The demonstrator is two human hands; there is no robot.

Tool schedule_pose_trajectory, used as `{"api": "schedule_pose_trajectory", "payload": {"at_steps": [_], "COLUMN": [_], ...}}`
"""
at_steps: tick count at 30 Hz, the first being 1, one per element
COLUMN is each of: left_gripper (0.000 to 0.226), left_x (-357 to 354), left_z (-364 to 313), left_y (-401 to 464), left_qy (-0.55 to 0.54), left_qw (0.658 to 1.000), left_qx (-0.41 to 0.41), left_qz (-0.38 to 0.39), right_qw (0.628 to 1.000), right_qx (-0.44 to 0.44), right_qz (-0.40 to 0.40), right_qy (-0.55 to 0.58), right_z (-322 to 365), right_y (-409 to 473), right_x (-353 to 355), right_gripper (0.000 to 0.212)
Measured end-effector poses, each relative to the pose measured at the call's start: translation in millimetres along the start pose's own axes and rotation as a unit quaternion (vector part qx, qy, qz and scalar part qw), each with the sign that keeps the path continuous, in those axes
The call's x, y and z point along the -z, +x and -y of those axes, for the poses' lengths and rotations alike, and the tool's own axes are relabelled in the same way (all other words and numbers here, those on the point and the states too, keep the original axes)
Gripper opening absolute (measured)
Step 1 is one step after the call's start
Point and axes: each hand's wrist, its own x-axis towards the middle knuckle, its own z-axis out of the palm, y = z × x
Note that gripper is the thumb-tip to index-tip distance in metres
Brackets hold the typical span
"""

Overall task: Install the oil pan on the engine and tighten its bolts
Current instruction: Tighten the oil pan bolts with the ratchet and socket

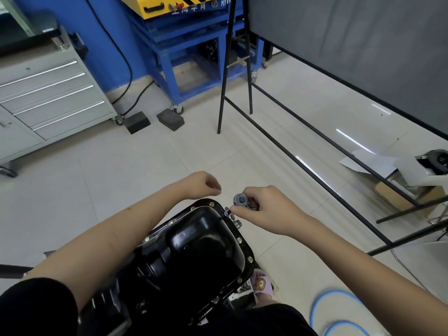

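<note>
The right hand grips a small silver ratchet wrench, fingers curled round its round head, just past the far end of the glossy black stamped-steel oil pan. Just below that hand's fingertips a short socket or bolt stands at the pan's far rim; whether the tool is seated on it is hard to tell. The left hand hovers beside the right one, above the pan's far left corner, fingers loosely curled and holding nothing. The pan sits hollow side down on the dark engine block beneath both forearms, with small silver flange bolts spaced along its rim.

Beyond the hands, a thin black metal frame stand rises from the pale tiled floor, its low rails running off to the right of the right hand. Farther off stand a blue steel lift cart, two dark rubber blocks and, far left of the left hand, a grey drawer cabinet. Far right, an open cardboard box holds a black part. Near the right elbow lies a blue hose.
</note>
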Motion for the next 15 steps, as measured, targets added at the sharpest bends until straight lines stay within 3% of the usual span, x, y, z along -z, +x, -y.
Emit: {"api": "schedule_pose_trajectory", "payload": {"at_steps": [7,12,15], "left_gripper": [0.023,0.029,0.023], "left_x": [6,17,9], "left_z": [-23,-41,-47], "left_y": [-12,-36,-52], "left_qy": [-0.006,0.017,0.011], "left_qw": [1.0,0.996,0.998], "left_qx": [-0.015,-0.024,0.006], "left_qz": [0.018,0.079,0.055], "right_qw": [0.992,0.954,0.93], "right_qx": [0.046,0.15,0.205], "right_qz": [0.072,0.165,0.187], "right_qy": [-0.09,-0.202,-0.243], "right_z": [1,2,5], "right_y": [8,31,49], "right_x": [6,29,40], "right_gripper": [0.039,0.028,0.034]}}
